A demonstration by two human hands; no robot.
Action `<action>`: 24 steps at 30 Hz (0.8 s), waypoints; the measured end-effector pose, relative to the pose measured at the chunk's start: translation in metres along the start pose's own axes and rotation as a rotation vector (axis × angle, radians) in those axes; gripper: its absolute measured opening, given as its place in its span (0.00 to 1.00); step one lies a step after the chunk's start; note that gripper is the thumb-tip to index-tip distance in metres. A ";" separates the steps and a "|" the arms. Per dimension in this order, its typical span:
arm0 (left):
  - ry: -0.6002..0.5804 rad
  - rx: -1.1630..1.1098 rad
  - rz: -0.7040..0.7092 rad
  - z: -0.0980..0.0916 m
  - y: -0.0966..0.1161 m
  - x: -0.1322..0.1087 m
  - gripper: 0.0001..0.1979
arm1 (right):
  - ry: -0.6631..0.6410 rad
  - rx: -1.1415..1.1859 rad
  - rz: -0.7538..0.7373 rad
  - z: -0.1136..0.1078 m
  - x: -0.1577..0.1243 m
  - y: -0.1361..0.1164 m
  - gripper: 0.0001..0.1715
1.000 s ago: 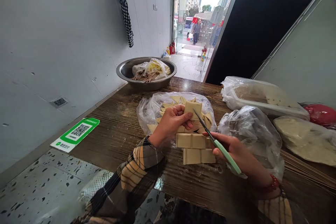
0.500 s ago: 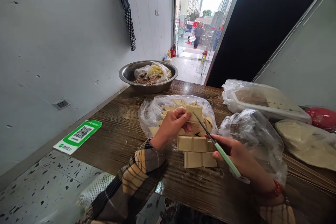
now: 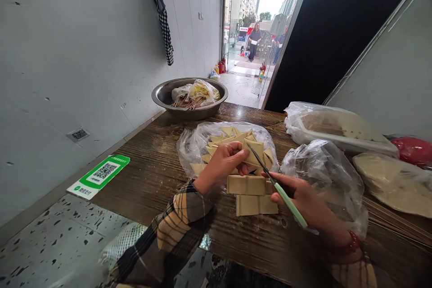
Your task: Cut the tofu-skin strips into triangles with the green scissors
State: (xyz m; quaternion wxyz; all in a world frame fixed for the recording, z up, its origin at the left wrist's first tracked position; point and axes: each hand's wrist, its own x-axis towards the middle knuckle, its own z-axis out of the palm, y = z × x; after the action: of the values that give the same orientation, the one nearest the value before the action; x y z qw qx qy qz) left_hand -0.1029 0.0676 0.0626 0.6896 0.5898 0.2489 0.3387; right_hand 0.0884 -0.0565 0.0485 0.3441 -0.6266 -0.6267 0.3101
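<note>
My left hand (image 3: 227, 162) pinches a pale, folded square of tofu skin (image 3: 254, 152), held up over the table. In my right hand (image 3: 300, 198) is a pair of scissors (image 3: 286, 200) with light green handles, its dark blades lying across the square. Just below, folded tofu skin strips (image 3: 258, 205) rest in stacks on the wood. Behind my left hand, a clear plastic bag (image 3: 189, 146) lies spread under many cut tofu skin triangles (image 3: 231, 131). Whether the blades are fully closed on the square is hard to see.
A metal basin (image 3: 158, 99) with bagged skewers stands at the back left of the wooden table (image 3: 151, 162). A crumpled plastic bag (image 3: 313, 162), a covered tray (image 3: 337, 128) and a red bag (image 3: 415, 150) lie right. A QR code card (image 3: 103, 173) lies left. A person (image 3: 254, 40) is outside.
The tofu skin square has shifted slightly right and down and is tilted more in my left hand. The scissor blades now lie further across it. Outside, the person's arms have changed position.
</note>
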 end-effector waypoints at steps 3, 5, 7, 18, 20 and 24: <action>0.046 -0.046 0.011 0.001 0.000 0.000 0.16 | 0.000 -0.028 0.014 0.001 0.000 0.001 0.30; 0.088 -0.059 0.022 0.001 0.000 -0.001 0.17 | 0.001 -0.039 0.017 0.002 0.000 0.002 0.31; 0.115 -0.046 0.031 0.000 -0.001 -0.001 0.17 | 0.005 -0.046 0.016 0.003 0.001 0.003 0.31; 0.040 0.010 -0.003 0.004 -0.002 -0.001 0.16 | -0.022 0.027 -0.007 0.005 0.004 0.005 0.34; 0.043 0.018 -0.009 0.003 -0.003 -0.001 0.16 | -0.014 0.019 -0.005 0.006 0.004 0.006 0.33; 0.070 0.016 0.001 0.002 -0.004 0.001 0.15 | 0.003 -0.020 0.013 0.008 0.007 0.005 0.31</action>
State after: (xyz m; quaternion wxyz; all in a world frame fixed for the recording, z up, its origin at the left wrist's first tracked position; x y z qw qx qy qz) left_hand -0.1006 0.0668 0.0593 0.6755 0.5833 0.2753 0.3573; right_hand 0.0853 -0.0493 0.0402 0.3367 -0.6348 -0.6250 0.3049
